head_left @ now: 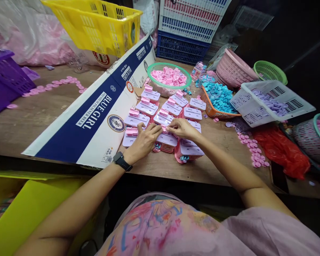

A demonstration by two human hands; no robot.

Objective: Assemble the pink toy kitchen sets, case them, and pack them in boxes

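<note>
Several lilac-topped pink toy units lie in rows on the wooden table; some carry a small pink block on top. My left hand and my right hand meet over the unit in the front row's middle. Both hands have their fingers pinched together around a small pink piece that sits on that unit. A black watch is on my left wrist.
A green-rimmed bowl of pink blocks stands behind the rows. An orange basket of blue parts, a white basket of lilac parts, pink discs, red plastic, a flattened carton, and yellow and purple baskets surround them.
</note>
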